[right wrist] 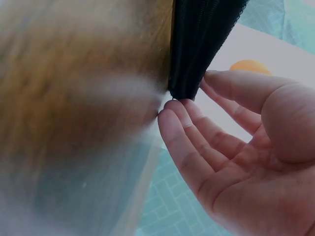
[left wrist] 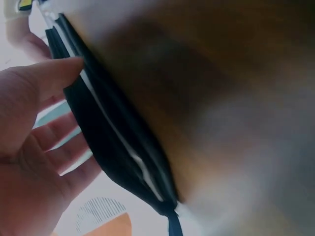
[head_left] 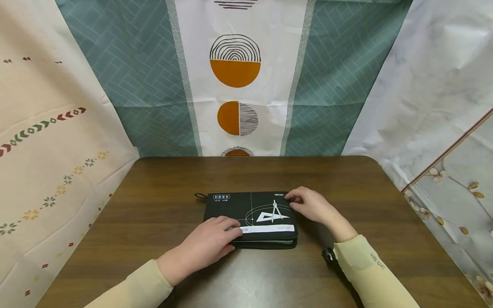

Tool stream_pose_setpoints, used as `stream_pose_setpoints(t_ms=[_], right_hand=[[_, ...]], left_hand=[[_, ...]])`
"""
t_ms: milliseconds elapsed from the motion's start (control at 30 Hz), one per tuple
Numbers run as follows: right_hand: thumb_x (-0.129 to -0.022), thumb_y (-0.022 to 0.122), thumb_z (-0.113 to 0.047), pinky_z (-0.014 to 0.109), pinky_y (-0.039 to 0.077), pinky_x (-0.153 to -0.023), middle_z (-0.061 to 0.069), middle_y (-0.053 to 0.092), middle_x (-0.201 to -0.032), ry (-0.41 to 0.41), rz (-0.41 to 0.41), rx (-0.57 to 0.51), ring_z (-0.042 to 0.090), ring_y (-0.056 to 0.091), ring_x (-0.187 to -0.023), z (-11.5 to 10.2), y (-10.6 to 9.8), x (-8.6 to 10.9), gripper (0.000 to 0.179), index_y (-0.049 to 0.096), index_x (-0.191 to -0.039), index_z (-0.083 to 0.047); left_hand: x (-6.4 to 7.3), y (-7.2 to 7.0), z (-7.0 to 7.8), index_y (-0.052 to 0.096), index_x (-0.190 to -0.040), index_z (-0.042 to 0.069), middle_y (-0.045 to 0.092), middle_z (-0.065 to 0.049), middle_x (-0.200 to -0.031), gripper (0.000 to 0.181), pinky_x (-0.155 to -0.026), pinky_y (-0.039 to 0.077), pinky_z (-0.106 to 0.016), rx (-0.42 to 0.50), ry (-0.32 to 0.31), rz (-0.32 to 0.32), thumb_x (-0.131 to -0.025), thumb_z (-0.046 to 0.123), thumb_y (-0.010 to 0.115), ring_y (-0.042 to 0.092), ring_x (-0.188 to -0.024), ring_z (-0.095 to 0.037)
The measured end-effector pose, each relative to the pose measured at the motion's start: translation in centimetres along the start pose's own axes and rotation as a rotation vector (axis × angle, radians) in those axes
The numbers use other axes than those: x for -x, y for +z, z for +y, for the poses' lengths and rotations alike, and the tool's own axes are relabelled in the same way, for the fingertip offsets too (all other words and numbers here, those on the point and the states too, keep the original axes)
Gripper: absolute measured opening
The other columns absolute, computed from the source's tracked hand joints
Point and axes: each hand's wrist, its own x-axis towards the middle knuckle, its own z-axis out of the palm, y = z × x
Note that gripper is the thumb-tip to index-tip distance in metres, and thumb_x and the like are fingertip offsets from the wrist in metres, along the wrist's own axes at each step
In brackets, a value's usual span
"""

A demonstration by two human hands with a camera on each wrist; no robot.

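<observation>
A black zip case [head_left: 231, 207] lies on the table, printed with a white compass, a set square and a white band. Its cover faces up. My left hand [head_left: 208, 239] grips its front left corner, fingers over the cover. The left thumb [left wrist: 66, 71] lies across the side of the case, where a pale line runs between two dark layers. My right hand [head_left: 313, 207] holds the far right corner. In the right wrist view, the right thumb [right wrist: 236, 86] is at the cover's edge and the other fingertips meet the end of the case [right wrist: 197, 44].
Brown wooden table [head_left: 161, 179] surrounds the case on every side. A small black loop [head_left: 200, 196] sticks out at the far left corner. Patterned cloth [head_left: 331, 77] hangs beyond the back edge, and more cloth hangs along both sides. A black strap [head_left: 328, 256] shows at the right wrist.
</observation>
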Motion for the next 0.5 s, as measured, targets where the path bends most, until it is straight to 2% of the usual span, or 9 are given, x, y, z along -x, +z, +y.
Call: stream_pose_setpoints(t_ms=[167,333,500], right_hand=[[-0.1,0.077,-0.009,0.051,0.058,-0.091,0.008,0.074,-0.121,0.014,0.005,-0.003,0.025,0.074,-0.105,0.0,-0.1,0.2,0.022,0.081,-0.122,-0.011],[-0.1,0.079,-0.01,0.05,0.058,-0.09,0.008,0.074,-0.12,0.016,-0.001,-0.009,0.025,0.075,-0.104,0.1,-0.1,0.2,0.022,0.08,-0.122,-0.011],[-0.102,0.077,-0.009,0.053,0.058,-0.096,0.007,0.076,-0.12,0.037,-0.017,-0.028,0.024,0.073,-0.105,0.3,-0.1,-0.5,0.026,0.077,-0.128,-0.008]], left_hand=[[-1.9,-0.1,1.0,0.072,-0.124,0.015,0.07,-0.006,-0.141,0.042,-0.101,0.06,-0.045,-0.083,-0.005,-0.064,-0.092,0.032,0.093,0.068,-0.128,-0.026],[-3.5,-0.1,2.0,0.071,-0.125,0.017,0.071,-0.004,-0.132,0.046,-0.091,0.063,-0.043,-0.138,-0.039,-0.086,-0.091,0.037,0.095,0.07,-0.117,-0.026],[-4.2,-0.1,2.8,0.072,-0.134,0.022,0.07,-0.006,-0.132,0.055,-0.079,0.064,-0.04,-0.148,-0.094,-0.122,-0.087,0.035,0.098,0.069,-0.109,-0.028]])
